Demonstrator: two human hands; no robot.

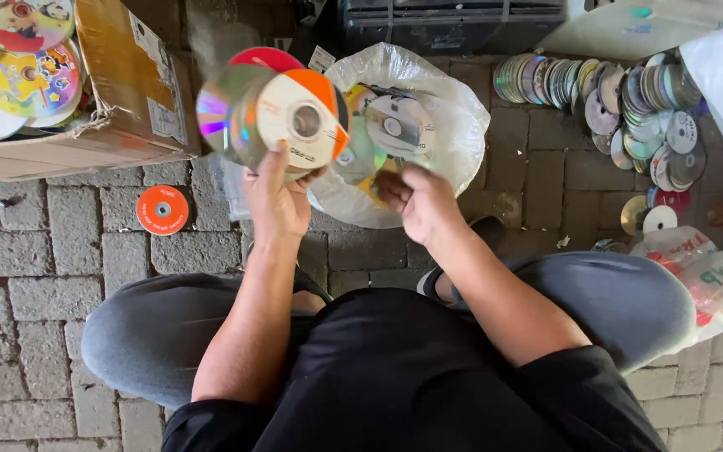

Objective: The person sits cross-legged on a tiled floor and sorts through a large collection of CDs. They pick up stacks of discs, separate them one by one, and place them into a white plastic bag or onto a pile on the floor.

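My left hand (276, 199) holds up a fan of several discs (274, 117); the front one is white and orange, with shiny and red ones behind it. My right hand (418, 203) hovers at the near rim of a clear plastic bag (453, 125) that holds more discs (391, 124). Its fingers are curled and blurred, and whether they grip anything cannot be told.
A cardboard box (119, 100) with colourful discs (23, 59) stands at the left. One orange disc (162, 209) lies on the paving. Rows and heaps of discs (629, 105) lie at the right, beside printed plastic bags (705, 268). A dark crate (449, 23) stands behind.
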